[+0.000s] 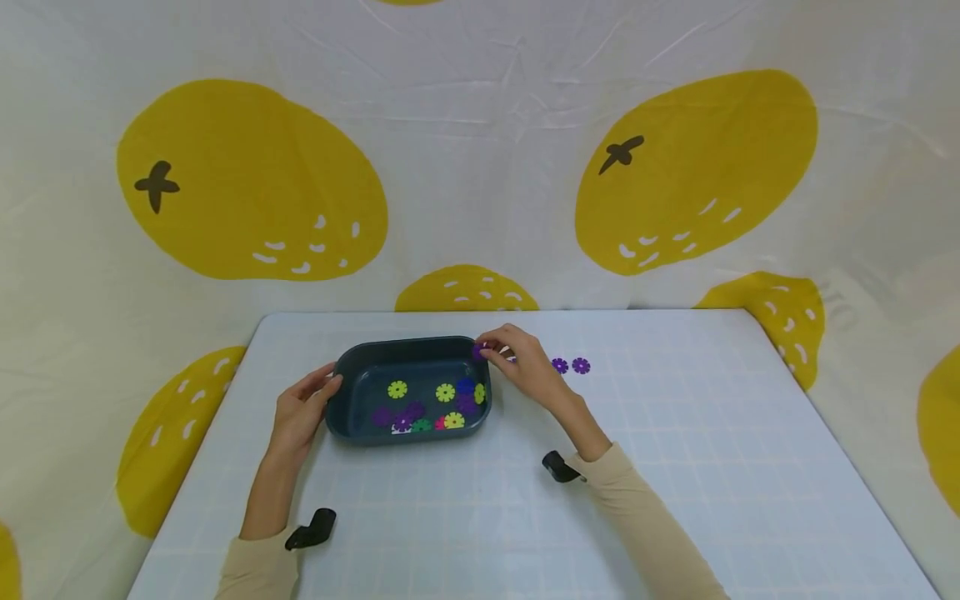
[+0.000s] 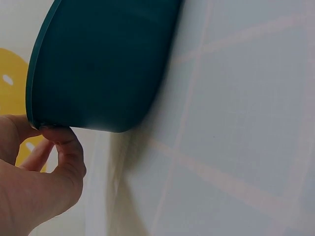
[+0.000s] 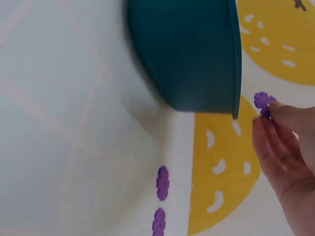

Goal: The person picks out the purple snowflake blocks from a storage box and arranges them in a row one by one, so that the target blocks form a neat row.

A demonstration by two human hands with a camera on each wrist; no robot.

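Basin: dark teal, on the pale worktop; the wrist views show only the outside of its wall, cut off at the top edge.
Left grip: the left hand pinches the basin's rim between thumb and fingers at its left end; some fingertips are hidden behind the rim.
Right grip: the right hand has thumb and fingers closed on a purple piece, held by the basin's right end; the thumb covers part of it.
Basin contents: yellow pieces, purple ones, a blue one, a green one and a pinkish-red one; several overlap, so an exact count is hard to make out.
Purple discs on worktop: two lie close together right of the right hand; a sliver behind its fingers may be another. The right wrist view's lower disc is cut off by the bottom edge.
White patch: among the basin's pieces, too small to identify.
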